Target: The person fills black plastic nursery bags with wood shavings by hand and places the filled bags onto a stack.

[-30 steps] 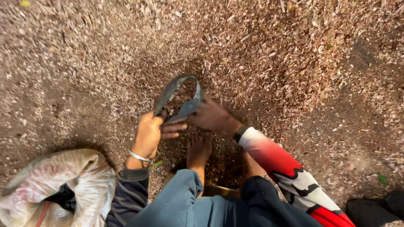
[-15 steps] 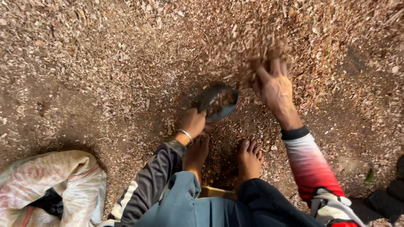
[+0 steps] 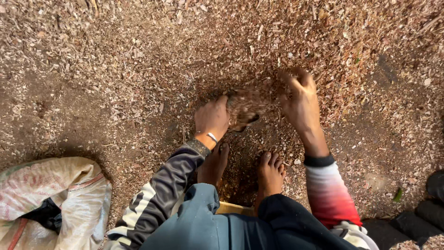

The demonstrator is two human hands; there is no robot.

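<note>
My left hand (image 3: 211, 118) grips the edge of a small dark bowl-like scoop (image 3: 244, 111), heaped with brown wood chips and held low over the ground. My right hand (image 3: 299, 99), just to the right of it, has its fingers curled over a clump of chips, pulling them toward the scoop; motion blur hides whether the fingers are closed. The ground (image 3: 115, 74) all round is covered with loose brown chips and shavings. My two bare feet (image 3: 243, 169) stand just below the hands. A metal bangle sits on my left wrist.
A white woven sack (image 3: 55, 199) with a dark thing inside lies at the lower left. Dark lumpy objects (image 3: 423, 210) sit at the lower right corner. A small green leaf (image 3: 397, 194) lies near them.
One second ago both hands held the dark scoop open. Since then my right hand let go, reached up right into the chips and now sweeps them in; the scoop has filled up.
</note>
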